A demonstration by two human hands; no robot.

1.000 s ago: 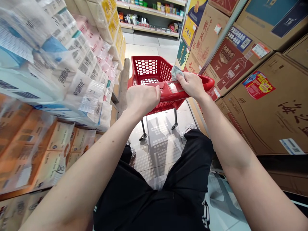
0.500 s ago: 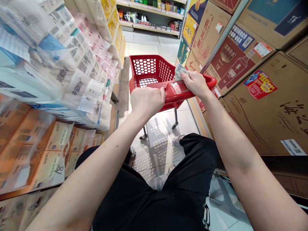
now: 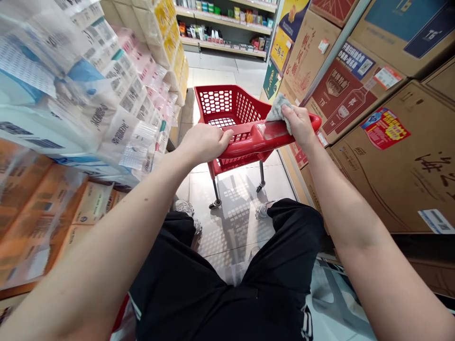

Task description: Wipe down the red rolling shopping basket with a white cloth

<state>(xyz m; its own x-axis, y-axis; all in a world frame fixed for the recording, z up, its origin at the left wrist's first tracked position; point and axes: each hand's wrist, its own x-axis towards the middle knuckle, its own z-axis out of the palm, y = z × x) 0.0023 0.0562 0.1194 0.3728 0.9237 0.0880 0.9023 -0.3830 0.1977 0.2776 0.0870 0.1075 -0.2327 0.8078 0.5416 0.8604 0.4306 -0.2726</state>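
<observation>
Squarely ahead of the person, the two hands sit apart on one red handle (image 3: 245, 146), the left hand (image 3: 203, 143) near one end and the right hand (image 3: 298, 127) toward the other. The left is curled over the bar, its thumb lying along the top; its fingertips are hidden. The right grips a crumpled pale grey cloth (image 3: 277, 110) between thumb and fingers, the cloth resting against the handle beside a flat inset panel (image 3: 274, 128).

That handle belongs to a small red shopping cart (image 3: 215, 88), which stands just in front of the person with its perforated walls facing away down the aisle. Dark legs run down from it to casters (image 3: 215, 204) on the pale tiled floor (image 3: 202, 184). Nearer, below the forearms, are black trousers (image 3: 220, 312) and light shoes (image 3: 184, 207), one to each side.

To the left rise stacks of plastic-wrapped white packs (image 3: 119, 130), with orange packs (image 3: 31, 222) lower down and yellow ones (image 3: 170, 35) farther off. Printed cardboard boxes (image 3: 401, 184) line the right, one bearing a red sticker (image 3: 386, 129). Beyond the cart, well apart from it, shelves (image 3: 229, 48) hold rows of small goods.
</observation>
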